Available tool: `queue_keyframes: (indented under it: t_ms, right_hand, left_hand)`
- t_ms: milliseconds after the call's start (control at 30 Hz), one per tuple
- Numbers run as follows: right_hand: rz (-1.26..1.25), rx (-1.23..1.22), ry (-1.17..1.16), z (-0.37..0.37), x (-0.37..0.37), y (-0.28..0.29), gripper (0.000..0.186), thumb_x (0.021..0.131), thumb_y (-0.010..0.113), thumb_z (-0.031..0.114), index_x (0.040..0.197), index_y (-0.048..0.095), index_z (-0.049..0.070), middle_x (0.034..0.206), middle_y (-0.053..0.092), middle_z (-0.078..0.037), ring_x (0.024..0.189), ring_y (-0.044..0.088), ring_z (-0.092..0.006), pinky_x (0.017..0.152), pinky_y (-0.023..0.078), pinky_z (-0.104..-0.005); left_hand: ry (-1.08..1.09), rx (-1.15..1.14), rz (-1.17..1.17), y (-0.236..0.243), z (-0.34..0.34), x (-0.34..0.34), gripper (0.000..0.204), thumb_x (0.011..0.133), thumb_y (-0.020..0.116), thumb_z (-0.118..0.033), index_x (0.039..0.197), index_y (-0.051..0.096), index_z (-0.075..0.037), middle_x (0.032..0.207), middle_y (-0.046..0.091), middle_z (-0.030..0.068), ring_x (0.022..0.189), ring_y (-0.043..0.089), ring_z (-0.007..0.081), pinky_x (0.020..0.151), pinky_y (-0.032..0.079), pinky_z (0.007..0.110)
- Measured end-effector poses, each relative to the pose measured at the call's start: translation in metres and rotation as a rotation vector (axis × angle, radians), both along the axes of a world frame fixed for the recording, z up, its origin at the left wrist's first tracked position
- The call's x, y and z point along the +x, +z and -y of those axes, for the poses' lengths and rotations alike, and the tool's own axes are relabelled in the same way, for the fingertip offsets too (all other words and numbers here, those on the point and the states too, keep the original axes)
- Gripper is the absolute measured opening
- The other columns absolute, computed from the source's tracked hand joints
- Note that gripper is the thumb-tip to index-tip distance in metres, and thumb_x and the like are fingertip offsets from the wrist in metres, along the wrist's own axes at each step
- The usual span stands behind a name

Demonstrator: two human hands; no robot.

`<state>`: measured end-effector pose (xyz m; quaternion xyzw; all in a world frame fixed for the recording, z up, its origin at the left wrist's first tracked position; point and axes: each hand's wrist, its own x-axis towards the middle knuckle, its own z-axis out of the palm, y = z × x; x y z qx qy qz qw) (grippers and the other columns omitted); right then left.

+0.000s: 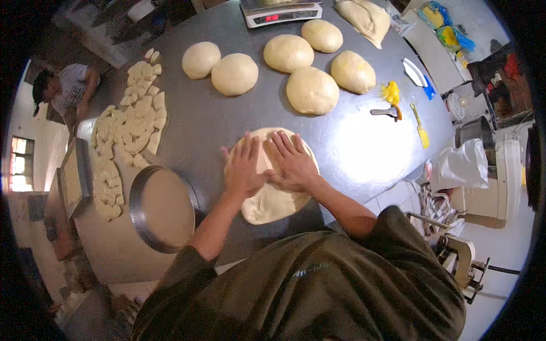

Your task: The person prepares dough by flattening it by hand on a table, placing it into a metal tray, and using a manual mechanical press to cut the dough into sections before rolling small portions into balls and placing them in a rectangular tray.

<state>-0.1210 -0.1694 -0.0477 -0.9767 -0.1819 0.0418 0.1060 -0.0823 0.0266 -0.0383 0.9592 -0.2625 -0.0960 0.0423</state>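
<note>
Grey and smooth, the table bears the flattened dough near its front edge, presumably for easy leaning. Left of this dough lies a round pan, perhaps to leave working room. Six dough balls sit beyond the dough. On it, the left hand and right hand lie palm-down, fingers extended, gripping nothing, likely spreading their pressure. Well right of it rests a yellow spatula.
</note>
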Motion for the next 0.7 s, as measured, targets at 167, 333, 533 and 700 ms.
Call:
queue_keyframes:
  t_ms: [167, 333, 533, 700]
  right_hand:
    - [0.173, -0.015, -0.015, 0.011, 0.006, 0.004, 0.094, 0.098, 0.039, 0.071, 0.161, 0.028, 0.002, 0.169, 0.022, -0.022, 0.157, 0.016, -0.0404, 0.122, 0.009, -0.0689]
    - [0.063, -0.133, -0.094, -0.003, -0.005, 0.007, 0.087, 0.101, 0.04, 0.063, 0.161, 0.025, 0.001, 0.17, 0.018, -0.022, 0.158, 0.012, -0.0402, 0.122, 0.007, -0.0694]
    - [0.173, -0.097, -0.063, 0.0, 0.001, -0.016, 0.091, 0.101, 0.039, 0.064, 0.161, 0.021, -0.002, 0.17, 0.015, -0.024, 0.158, 0.011, -0.0402, 0.124, 0.009, -0.0653]
    - [-0.197, -0.202, 0.023, -0.012, 0.018, 0.024, 0.092, 0.102, 0.042, 0.062, 0.159, 0.022, -0.007, 0.167, 0.019, -0.03, 0.155, 0.018, -0.0456, 0.122, 0.017, -0.0656]
  left_hand:
    - [0.2, -0.634, 0.023, -0.062, -0.056, 0.036, 0.091, 0.102, 0.038, -0.066, 0.166, 0.009, -0.008, 0.17, 0.005, 0.0271, 0.155, 0.012, 0.0483, 0.124, 0.007, 0.063]
    - [0.544, -0.076, 0.113, -0.08, -0.045, -0.071, 0.073, 0.101, 0.055, -0.051, 0.149, 0.042, 0.003, 0.153, 0.03, 0.0388, 0.142, 0.037, 0.0456, 0.118, 0.028, 0.055]
    - [0.733, -0.906, -0.324, 0.043, -0.024, -0.038, 0.049, 0.092, 0.074, -0.022, 0.13, 0.054, 0.003, 0.124, 0.057, 0.0279, 0.123, 0.056, 0.0415, 0.104, 0.043, 0.049]
    - [0.442, -0.435, 0.419, -0.036, -0.099, -0.008, 0.067, 0.096, 0.068, -0.031, 0.146, 0.043, 0.004, 0.144, 0.05, 0.0297, 0.138, 0.047, 0.0407, 0.114, 0.033, 0.056]
